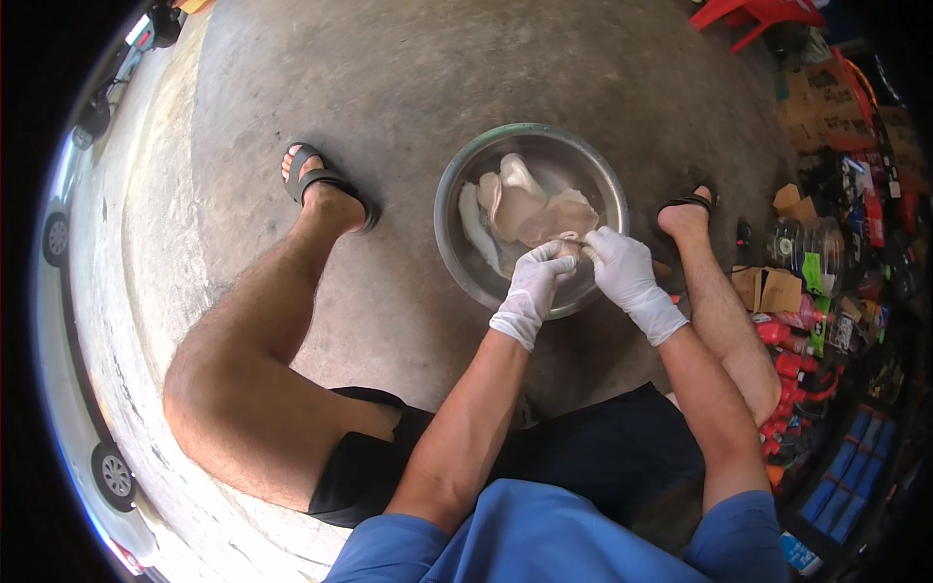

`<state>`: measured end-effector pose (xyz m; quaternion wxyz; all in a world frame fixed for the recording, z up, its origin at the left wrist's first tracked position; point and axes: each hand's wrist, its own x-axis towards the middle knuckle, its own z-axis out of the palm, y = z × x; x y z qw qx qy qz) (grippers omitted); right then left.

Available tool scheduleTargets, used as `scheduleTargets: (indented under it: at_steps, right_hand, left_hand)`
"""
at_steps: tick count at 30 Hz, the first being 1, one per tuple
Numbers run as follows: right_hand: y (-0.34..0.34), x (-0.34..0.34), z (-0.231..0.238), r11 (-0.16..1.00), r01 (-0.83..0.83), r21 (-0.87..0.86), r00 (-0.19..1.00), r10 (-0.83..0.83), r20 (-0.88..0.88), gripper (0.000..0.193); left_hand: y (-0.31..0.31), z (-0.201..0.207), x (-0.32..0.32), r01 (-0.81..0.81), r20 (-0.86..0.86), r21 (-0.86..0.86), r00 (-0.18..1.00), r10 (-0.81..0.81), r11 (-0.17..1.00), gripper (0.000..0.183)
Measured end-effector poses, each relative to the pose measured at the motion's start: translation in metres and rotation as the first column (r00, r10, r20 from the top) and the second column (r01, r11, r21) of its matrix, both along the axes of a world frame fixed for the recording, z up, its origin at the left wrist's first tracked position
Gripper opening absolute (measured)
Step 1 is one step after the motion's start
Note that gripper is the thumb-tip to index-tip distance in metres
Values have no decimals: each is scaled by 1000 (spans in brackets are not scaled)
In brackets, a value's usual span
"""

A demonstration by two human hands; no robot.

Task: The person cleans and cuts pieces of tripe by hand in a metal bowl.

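A round metal basin (443, 209) stands on the floor between my feet. Inside lie several smooth, wet, pale pink and white fleshy pieces (513, 209) that look like raw squid or cuttlefish. One long white piece (474, 231) curves along the basin's left side. Over the near part of the basin, my left hand (535, 284), in a white glove, is closed on a small fleshy piece (570, 250). My right hand (625, 272), gloved too, pinches the same piece from the right. The fingertips partly hide it, and the two hands nearly meet.
Concrete floor (408, 87) surrounds the basin. My sandalled feet are to its left and right. Along the right stand cardboard boxes (824, 102), red bottles (782, 364), a clear container (821, 243) and a blue crate (847, 471). A red plastic stool (753, 15) is at the far right; parked cars (83, 389) at left.
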<state>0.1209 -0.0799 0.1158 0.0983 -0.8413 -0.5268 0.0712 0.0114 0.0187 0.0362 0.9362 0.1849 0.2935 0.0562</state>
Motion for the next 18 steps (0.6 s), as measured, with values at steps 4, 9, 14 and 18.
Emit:
scheduleTargets:
  at_steps: [4, 9, 14, 18]
  right_hand:
    - [-4, 3, -2, 994, 97, 45, 994, -98, 37, 7]
    - [-5, 5, -6, 996, 64, 59, 998, -65, 17, 10]
    - [0, -3, -5, 995, 23, 102, 999, -18, -48, 11]
    - [-4, 5, -9, 992, 108, 57, 994, -109, 5, 9]
  left_hand:
    - [1, -4, 1, 3, 3, 31, 1000, -3, 1000, 29]
    - [-1, 0, 3, -18, 25, -32, 1000, 18, 999, 31]
    - [4, -17, -3, -7, 35, -50, 999, 9, 999, 33]
    - [-1, -6, 2, -5, 96, -89, 995, 13, 996, 32]
